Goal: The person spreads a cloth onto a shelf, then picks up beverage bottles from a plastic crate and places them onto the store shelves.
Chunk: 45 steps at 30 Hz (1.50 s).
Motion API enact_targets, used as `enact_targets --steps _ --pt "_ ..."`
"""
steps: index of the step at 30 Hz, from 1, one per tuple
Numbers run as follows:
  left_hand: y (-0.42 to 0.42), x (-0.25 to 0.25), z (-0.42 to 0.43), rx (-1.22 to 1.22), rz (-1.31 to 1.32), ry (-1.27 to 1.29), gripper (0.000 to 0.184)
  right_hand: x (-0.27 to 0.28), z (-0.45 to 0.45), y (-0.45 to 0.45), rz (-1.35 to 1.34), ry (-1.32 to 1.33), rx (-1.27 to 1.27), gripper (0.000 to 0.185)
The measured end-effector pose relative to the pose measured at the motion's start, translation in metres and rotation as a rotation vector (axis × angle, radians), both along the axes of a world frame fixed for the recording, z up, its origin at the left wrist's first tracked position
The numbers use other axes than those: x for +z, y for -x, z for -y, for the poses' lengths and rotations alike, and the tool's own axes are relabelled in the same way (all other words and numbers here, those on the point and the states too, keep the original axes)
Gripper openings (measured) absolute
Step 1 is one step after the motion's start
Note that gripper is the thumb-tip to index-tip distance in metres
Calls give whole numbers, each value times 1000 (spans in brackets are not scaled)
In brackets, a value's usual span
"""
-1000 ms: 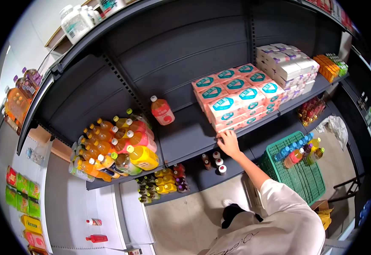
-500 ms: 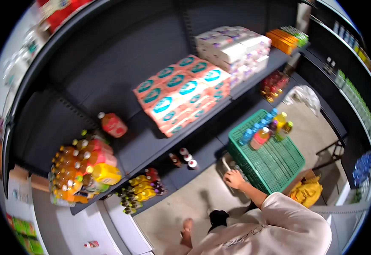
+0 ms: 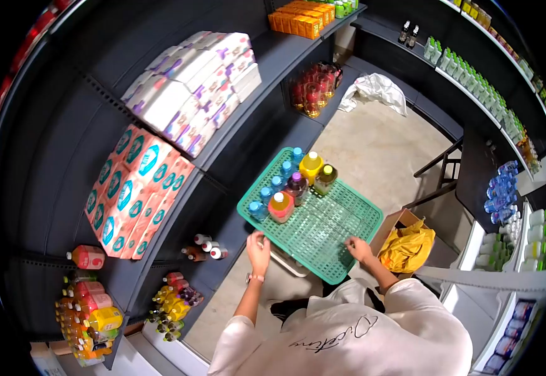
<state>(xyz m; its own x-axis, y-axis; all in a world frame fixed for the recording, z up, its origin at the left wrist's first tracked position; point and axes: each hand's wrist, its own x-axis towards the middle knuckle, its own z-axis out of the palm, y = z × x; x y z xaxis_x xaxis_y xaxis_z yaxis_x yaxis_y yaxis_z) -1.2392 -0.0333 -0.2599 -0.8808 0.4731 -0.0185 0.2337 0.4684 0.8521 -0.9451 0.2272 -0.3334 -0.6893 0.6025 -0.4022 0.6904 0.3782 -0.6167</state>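
Observation:
A green crate (image 3: 342, 216) stands in front of me with a mesh surface and several bottles at its far left part. Among them are a pink bottle (image 3: 280, 207), a yellow bottle (image 3: 311, 165) and a purple-capped dark bottle (image 3: 297, 187). Blue-capped bottles (image 3: 258, 210) line the left edge. My left hand (image 3: 258, 249) is beside the crate's near left edge, fingers curled together; what they grip, if anything, is hidden. My right hand (image 3: 358, 248) is over the crate's near right part, its fingers bent and small in view, their grip unclear.
On the left shelf (image 3: 216, 147) sit white tissue packs (image 3: 191, 88), pink tissue packs (image 3: 132, 191) and clustered bottles (image 3: 88, 313). A cardboard box (image 3: 393, 232) with a yellow bag (image 3: 409, 245) is right of the crate. A white plastic bag (image 3: 374, 93) lies beyond.
The view has swung right and toward the crate. My left hand has come into view beside it. My right hand has moved from the shelf edge, past a pale frame, to the crate.

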Motion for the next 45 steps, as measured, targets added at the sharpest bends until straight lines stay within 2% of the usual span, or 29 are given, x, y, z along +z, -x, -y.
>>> enact_targets --steps 1,3,5,6,9,10,11,13,15,19,20,22,24,25,26,30,33,35,36,37,39,40,41,42,45 --pt "-1 10 -31 -46 -22 65 38 -4 -4 6 -61 23 18 22" --pt "4 32 -95 -71 -314 82 46 8 -19 35 -101 101 54 22" --pt "16 40 -138 -78 -272 200 57 16 -34 67 -97 124 155 23" --pt "25 28 -152 -77 -339 277 54 19 -39 81 -97 134 207 23" --pt "39 14 -170 -192 -212 585 41 21 -44 122 -241 118 263 24" --pt "40 -3 -169 -134 -298 545 28 21 -47 133 -244 123 273 24" --pt "37 -6 -164 -118 -349 464 23 21 -48 142 -243 136 284 24" --pt "33 -13 -151 -84 -171 397 20 20 -37 142 -234 181 288 24" --pt "20 -12 -138 -29 -150 325 19 24 -33 147 -232 223 276 24" --pt "-7 -18 -84 43 -10 224 16 17 -3 127 -118 322 291 33" --pt "-16 -17 -69 20 -77 202 15 20 6 122 -93 347 315 38" --pt "-34 -9 -47 35 -20 197 15 28 26 111 -46 392 361 47" --pt "-63 12 -22 27 -26 204 17 32 54 96 -175 309 368 63" --pt "-80 35 -13 28 50 168 18 34 68 91 -244 263 377 71" --pt "-96 52 -1 29 120 129 18 29 83 86 -157 259 434 86" --pt "-175 58 88 48 286 176 21 54 149 64 -298 280 802 95" --pt "-241 55 155 30 268 201 20 62 215 43 -161 310 1114 90" --pt "-262 74 202 36 358 69 20 39 260 20 -20 382 1157 84" --pt "-270 79 225 35 395 2 20 59 276 12 -108 372 1214 78" --pt "-277 77 250 63 429 -28 20 88 297 15 -44 331 1256 78" --pt "-286 75 297 130 369 -71 20 99 346 28 44 377 1305 78" --pt "-290 80 316 181 372 -81 19 85 365 31 -114 342 1372 78" --pt "-290 92 336 231 382 -92 19 83 386 42 -146 280 1450 79" --pt "-284 120 348 275 289 -29 19 90 410 52 -212 232 1448 79" --pt "-279 149 392 452 86 36 22 122 467 89 -430 223 1447 78"
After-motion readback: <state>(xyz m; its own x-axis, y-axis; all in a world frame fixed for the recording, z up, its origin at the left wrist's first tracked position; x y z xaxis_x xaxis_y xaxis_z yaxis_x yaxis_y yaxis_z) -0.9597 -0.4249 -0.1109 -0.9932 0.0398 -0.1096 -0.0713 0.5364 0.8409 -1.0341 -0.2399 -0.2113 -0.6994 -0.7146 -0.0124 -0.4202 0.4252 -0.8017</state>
